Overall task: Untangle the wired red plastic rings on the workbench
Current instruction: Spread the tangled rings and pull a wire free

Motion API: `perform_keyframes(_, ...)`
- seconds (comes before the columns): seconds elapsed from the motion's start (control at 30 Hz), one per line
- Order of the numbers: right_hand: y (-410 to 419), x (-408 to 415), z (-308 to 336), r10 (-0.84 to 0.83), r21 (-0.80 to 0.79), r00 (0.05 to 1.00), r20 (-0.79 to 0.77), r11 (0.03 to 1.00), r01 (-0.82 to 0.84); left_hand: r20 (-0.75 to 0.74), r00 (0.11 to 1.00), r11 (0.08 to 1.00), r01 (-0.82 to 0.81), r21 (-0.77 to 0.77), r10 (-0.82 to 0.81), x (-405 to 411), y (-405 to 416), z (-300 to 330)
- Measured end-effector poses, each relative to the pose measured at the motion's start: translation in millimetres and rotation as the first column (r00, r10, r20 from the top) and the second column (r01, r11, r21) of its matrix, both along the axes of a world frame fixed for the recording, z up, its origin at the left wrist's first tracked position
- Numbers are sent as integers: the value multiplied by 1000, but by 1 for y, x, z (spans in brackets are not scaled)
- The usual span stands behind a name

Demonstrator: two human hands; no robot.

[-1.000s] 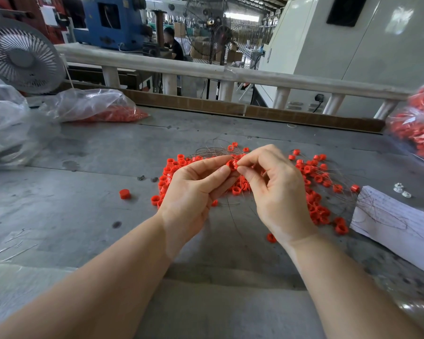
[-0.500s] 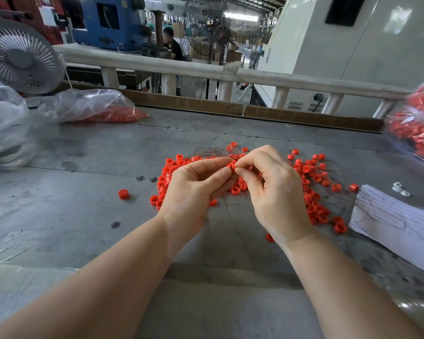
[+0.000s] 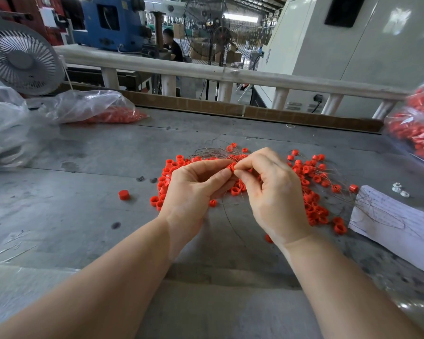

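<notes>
Both hands meet above the middle of the grey counter (image 3: 88,216); the left hand (image 3: 194,189) and the right hand (image 3: 272,192) have their fingers curled inward, tips together, pinching one red ring (image 3: 230,166) between them, the left from its left side and the right from its right side and top. Under and around the hands lies the tangle of red rings (image 3: 311,182) threaded on thin dark wires (image 3: 213,151); one cluster spreads to the left of the left hand, a longer band runs down the right of the right hand, and loose wire loops arch behind the fingertips. A single red ring (image 3: 123,194) sits alone on the counter, well apart to the left of the pile. A white paper sheet (image 3: 397,223) lies at the right, its near corner touched by wire ends; small white parts (image 3: 399,189) rest just beyond it. A clear bag of red rings (image 3: 101,111) lies at the far left; another bag (image 3: 416,133) stands at the right edge; a fan (image 3: 20,57) stands at the back left.
</notes>
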State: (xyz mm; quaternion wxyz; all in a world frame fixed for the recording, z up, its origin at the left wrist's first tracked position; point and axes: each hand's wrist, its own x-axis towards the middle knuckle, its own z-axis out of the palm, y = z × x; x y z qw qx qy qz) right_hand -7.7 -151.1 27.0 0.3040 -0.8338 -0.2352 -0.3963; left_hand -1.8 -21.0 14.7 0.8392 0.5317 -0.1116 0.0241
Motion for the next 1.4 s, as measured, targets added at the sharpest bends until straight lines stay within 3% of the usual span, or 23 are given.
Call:
perform_keyframes(0.27, 0, 1, 0, 38, 27, 999, -3, 999, -38, 12, 1000, 999, -21, 37, 20, 0, 1, -1)
perform_keyframes(0.5, 1, 1, 0, 57, 39, 998, -29, 998, -56, -44, 999, 997, 27, -67, -30, 1, 1, 0)
perform_keyframes(0.9, 1, -2, 0, -90, -126, 995, 52, 987, 96, -72, 997, 998, 27, -65, -32, 2, 1, -2)
perform_keyframes(1.4, 4, -1, -1, -69, -86, 997, 31, 994, 71, -99, 995, 997, 7, -75, -15, 1, 0, -2)
